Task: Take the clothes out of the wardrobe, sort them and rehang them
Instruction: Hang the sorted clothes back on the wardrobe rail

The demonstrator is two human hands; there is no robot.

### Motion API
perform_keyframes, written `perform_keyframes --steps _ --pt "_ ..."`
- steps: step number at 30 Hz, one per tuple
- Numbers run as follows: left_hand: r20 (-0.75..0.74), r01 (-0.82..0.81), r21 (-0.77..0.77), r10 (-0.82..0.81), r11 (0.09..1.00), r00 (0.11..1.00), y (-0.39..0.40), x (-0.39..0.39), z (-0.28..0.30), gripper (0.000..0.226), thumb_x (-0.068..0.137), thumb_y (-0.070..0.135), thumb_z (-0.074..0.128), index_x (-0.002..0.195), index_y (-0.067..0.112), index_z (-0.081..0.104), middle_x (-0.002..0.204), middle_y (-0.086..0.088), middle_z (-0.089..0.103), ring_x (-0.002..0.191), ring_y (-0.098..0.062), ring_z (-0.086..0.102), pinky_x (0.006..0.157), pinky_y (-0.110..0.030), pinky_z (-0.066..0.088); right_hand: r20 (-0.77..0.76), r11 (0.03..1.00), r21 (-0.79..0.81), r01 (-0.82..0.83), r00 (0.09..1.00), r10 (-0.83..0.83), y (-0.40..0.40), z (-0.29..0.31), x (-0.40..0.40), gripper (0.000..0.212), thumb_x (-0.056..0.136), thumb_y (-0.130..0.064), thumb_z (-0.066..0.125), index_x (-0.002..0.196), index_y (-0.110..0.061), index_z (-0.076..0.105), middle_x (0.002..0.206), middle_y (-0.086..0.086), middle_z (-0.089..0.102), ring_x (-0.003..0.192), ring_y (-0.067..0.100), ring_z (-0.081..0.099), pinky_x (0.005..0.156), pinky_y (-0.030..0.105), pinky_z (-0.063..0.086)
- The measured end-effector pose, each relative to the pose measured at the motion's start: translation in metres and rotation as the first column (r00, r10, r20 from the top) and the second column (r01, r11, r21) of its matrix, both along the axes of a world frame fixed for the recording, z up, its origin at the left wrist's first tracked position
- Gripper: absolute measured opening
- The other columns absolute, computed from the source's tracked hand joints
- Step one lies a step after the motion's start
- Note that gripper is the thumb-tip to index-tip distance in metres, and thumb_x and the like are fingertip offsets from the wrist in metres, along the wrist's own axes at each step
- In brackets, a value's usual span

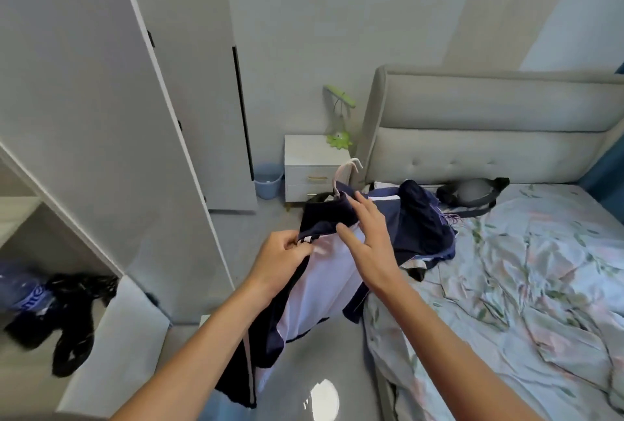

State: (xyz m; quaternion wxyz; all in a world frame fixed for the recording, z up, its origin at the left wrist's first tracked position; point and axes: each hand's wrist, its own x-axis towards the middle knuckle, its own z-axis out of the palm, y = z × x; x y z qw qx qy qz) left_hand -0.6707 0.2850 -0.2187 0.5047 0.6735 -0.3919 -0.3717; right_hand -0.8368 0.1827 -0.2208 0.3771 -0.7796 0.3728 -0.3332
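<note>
A navy and white jacket (317,289) on a white hanger (344,173) hangs in front of me over the floor beside the bed. My left hand (282,260) pinches the jacket's striped edge near the collar. With fingers straight, my right hand (369,240) lies flat on the jacket's shoulder. More dark navy clothes (425,225) lie heaped on the bed corner behind it. The white wardrobe (84,116) stands open at left, with black and blue garments (64,306) on a lower shelf.
A bed with a floral sheet (506,285) and grey padded headboard (489,137) fills the right. A dark bag (472,192) lies near the headboard. A white nightstand (310,167) with a green lamp (339,116) and a blue bin (268,181) stand by the far wall.
</note>
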Motion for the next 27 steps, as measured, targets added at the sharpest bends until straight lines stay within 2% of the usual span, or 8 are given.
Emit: perform_keyframes --steps 4,8,11,13,16,18,22,27 --pt "-0.074 -0.064 -0.011 0.063 0.998 0.995 -0.027 0.013 -0.004 0.03 0.081 0.031 0.058 0.068 0.008 0.043 0.063 0.002 0.037 0.063 -0.016 0.033 0.064 -0.036 0.024 0.137 0.988 0.155 0.017 0.99 -0.039 -0.016 -0.014 0.031 0.045 0.1 -0.054 0.059 0.144 -0.05 0.05 0.165 -0.02 0.025 0.152 -0.005 0.022 0.125 0.035 0.027" --pt "-0.098 -0.151 -0.025 0.148 0.988 0.984 -0.074 0.019 -0.011 0.033 0.092 0.023 0.051 0.066 0.023 0.031 0.064 0.005 0.028 0.063 -0.014 0.025 0.063 -0.038 0.02 0.204 0.964 0.25 0.094 0.968 -0.148 -0.058 -0.017 0.061 0.03 0.098 -0.026 0.07 0.125 -0.036 0.06 0.141 -0.003 0.044 0.126 -0.013 0.044 0.097 0.005 0.039" --pt "-0.067 -0.234 0.033 0.235 0.972 0.97 -0.119 0.026 -0.022 0.039 0.1 0.021 0.05 0.066 0.023 0.032 0.064 0.005 0.031 0.065 -0.016 0.028 0.066 -0.038 0.023 0.189 0.956 0.273 0.109 0.968 -0.164 -0.111 -0.02 0.08 0.04 0.088 -0.025 0.077 0.118 -0.045 0.058 0.128 -0.001 0.054 0.11 -0.004 0.059 0.09 0.011 0.047" --pt "-0.05 -0.266 0.053 0.268 0.963 0.962 -0.147 0.031 -0.026 0.036 0.098 0.031 0.053 0.067 0.02 0.038 0.066 0.003 0.036 0.067 -0.017 0.032 0.066 -0.039 0.026 0.167 0.92 0.379 0.099 0.971 -0.173 -0.147 -0.023 0.091 0.046 0.078 -0.039 0.08 0.11 -0.053 0.05 0.124 -0.004 0.058 0.108 0.013 0.067 0.091 0.025 0.056" --pt "0.008 -0.307 0.076 0.308 0.949 0.952 -0.187 0.04 -0.032 0.037 0.101 0.035 0.054 0.071 0.015 0.045 0.069 -0.002 0.039 0.067 -0.017 0.037 0.066 -0.038 0.029 0.174 0.789 0.613 0.037 0.968 -0.181 -0.196 -0.028 0.106 0.048 0.072 -0.035 0.084 0.107 -0.028 0.053 0.104 0.001 0.069 0.099 0.019 0.072 0.09 0.046 0.062" --pt "0.046 -0.334 0.081 0.331 0.939 0.942 -0.209 0.046 -0.036 0.04 0.105 0.03 0.055 0.071 0.011 0.045 0.067 -0.002 0.039 0.065 -0.017 0.037 0.066 -0.036 0.029 0.153 0.736 0.676 -0.007 0.979 -0.131 -0.226 -0.026 0.117 0.028 0.082 -0.018 0.081 0.093 -0.013 0.056 0.081 0.002 0.071 0.082 0.022 0.073 0.088 0.053 0.063" --pt "0.053 -0.377 0.092 0.373 0.922 0.926 -0.242 0.058 -0.046 0.043 0.105 0.031 0.056 0.073 0.006 0.042 0.066 0.0 0.038 0.064 -0.017 0.037 0.065 -0.037 0.031 0.107 0.663 0.743 -0.091 0.994 0.016 -0.269 -0.019 0.14 0.002 0.092 -0.005 0.068 0.093 -0.003 0.067 0.087 0.02 0.072 0.08 0.024 0.069 0.089 0.049 0.063" --pt "0.037 -0.437 0.099 0.436 0.894 0.899 -0.272 0.084 -0.053 0.041 0.106 0.03 0.057 0.071 0.017 0.039 0.065 0.001 0.033 0.064 -0.016 0.033 0.063 -0.034 0.029 0.032 0.668 0.737 -0.101 0.993 0.115 -0.299 -0.03 0.186 0.025 0.091 -0.012 0.065 0.1 0.011 0.07 0.083 0.021 0.072 0.078 0.023 0.068 0.085 0.044 0.063"
